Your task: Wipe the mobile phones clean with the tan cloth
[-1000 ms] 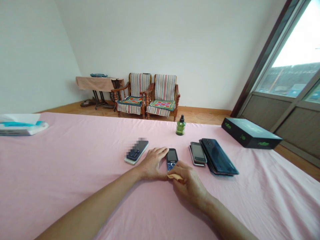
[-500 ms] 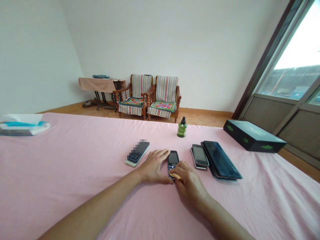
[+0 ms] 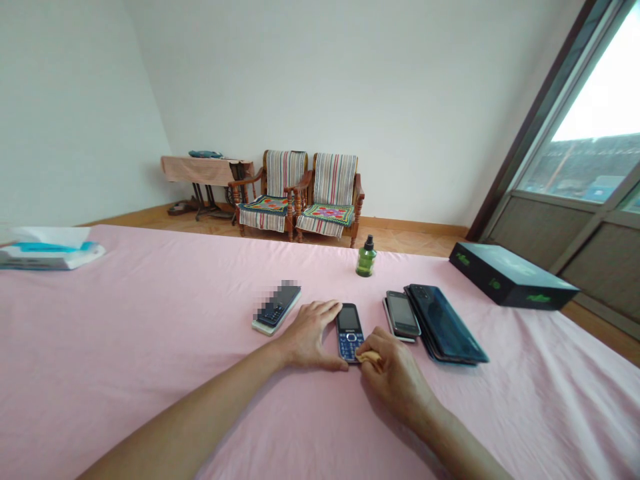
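A dark blue keypad phone [image 3: 351, 337] lies face up on the pink cloth, its small screen dark. My left hand [image 3: 313, 333] braces it from the left, fingertips at the top corner and thumb at the bottom corner. In my right hand [image 3: 393, 363] is a small folded yellow cloth [image 3: 369, 357], pinched between the fingers and pressed at the phone's lower right keys. To the left, another keypad phone [image 3: 273, 312] rests on a pale phone, part of it blurred by pixels. On the right lie a grey touchscreen phone [image 3: 403, 313] and a stack of larger dark phones [image 3: 445, 323].
A green bottle with a black top [image 3: 366, 259] stands beyond the phones. At the right is a black box [image 3: 515, 273]; at far left, a tissue pack [image 3: 50, 250]. Two wooden chairs [image 3: 327, 193] and a covered sewing table [image 3: 200, 171] are against the wall.
My right hand has slid right and slightly down with the yellow cloth, uncovering more of the phone's keypad. My left hand keeps its hold. The view has shifted slightly.
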The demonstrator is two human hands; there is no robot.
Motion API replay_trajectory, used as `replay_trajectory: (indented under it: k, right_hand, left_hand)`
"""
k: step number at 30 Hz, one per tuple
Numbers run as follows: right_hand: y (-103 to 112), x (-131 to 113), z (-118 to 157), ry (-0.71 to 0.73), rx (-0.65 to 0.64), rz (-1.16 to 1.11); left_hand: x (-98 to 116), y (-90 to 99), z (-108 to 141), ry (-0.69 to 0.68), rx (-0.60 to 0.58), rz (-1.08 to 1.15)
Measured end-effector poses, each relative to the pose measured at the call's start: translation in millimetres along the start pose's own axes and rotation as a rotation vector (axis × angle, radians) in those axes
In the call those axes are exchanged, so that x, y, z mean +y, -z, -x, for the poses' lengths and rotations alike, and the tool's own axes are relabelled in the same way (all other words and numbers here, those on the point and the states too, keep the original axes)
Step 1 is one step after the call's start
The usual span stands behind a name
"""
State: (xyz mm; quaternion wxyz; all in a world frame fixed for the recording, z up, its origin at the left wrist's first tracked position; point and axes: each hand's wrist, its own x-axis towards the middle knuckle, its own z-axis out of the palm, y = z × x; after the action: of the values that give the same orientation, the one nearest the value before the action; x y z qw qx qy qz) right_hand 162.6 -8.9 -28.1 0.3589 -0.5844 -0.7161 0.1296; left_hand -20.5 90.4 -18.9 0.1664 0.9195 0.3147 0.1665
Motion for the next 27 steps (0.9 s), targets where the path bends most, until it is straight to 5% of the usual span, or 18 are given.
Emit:
replay_trajectory:
  k: [8,17,27]
  right_hand:
    - [1,8,-3,-0.024,0.152,-0.006]
    - [-6,11,-8,-0.002,0.076,0.022]
    - [-12,-1,-11,0.083,-0.002,-0.042]
  left_hand:
    - [1,-1.0,2,-0.025,0.039,0.028]
    - [9,-0.4,6,-0.09,0.038,0.041]
    - [22,-16.2,3,0.018,0.111,0.001]
